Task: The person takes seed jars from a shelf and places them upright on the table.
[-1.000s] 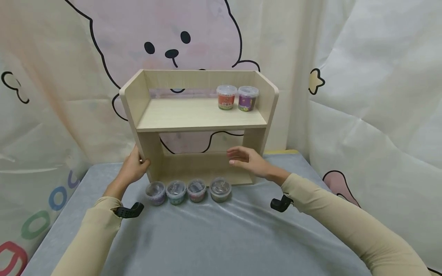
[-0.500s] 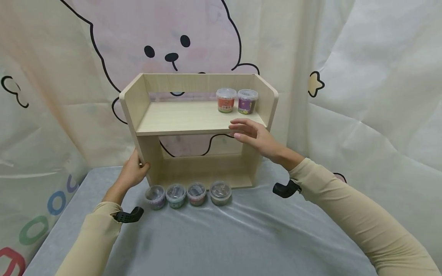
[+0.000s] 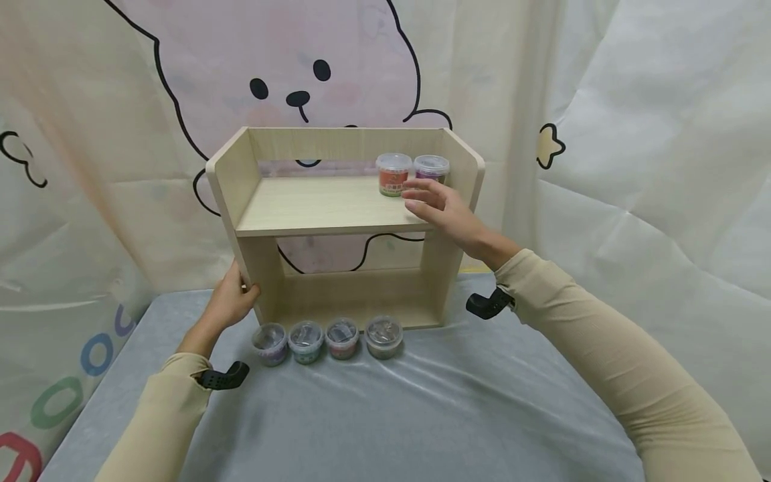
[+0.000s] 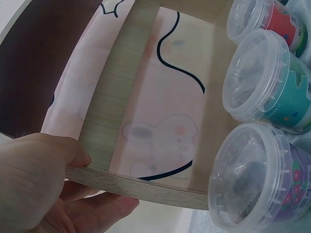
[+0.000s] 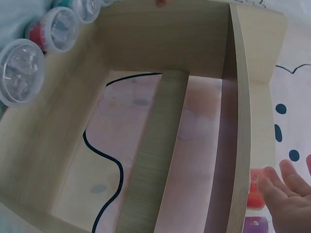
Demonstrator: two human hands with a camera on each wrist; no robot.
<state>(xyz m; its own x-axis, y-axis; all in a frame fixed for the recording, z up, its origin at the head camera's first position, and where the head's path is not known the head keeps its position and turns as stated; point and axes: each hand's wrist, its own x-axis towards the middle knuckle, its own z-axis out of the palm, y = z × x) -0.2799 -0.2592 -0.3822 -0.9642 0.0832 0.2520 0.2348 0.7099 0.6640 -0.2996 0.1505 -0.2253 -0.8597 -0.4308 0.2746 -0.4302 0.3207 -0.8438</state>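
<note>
A two-tier wooden shelf [image 3: 337,281] stands on the cloth-covered table. My left hand [image 3: 229,300] grips its left side panel, the thumb inside and the fingers outside, as the left wrist view shows. On the upper board at the right are an orange-labelled tub [image 3: 393,175] and a purple-labelled tub [image 3: 432,165], both with clear lids. My right hand [image 3: 448,214] hovers before these tubs, fingers apart and slightly bent, with nothing in its grasp. It hides the lower part of the purple-labelled tub in the head view.
Several clear-lidded tubs line the shelf's front foot, among them a purple one [image 3: 270,344], a teal one [image 4: 269,80] and a red one [image 5: 53,30]. The grey-blue cloth [image 3: 361,415] spreads in front. A printed curtain [image 3: 488,87] hangs behind.
My right hand has risen from in front of the lower compartment to the tubs on the upper board. My left hand keeps its grip on the side panel.
</note>
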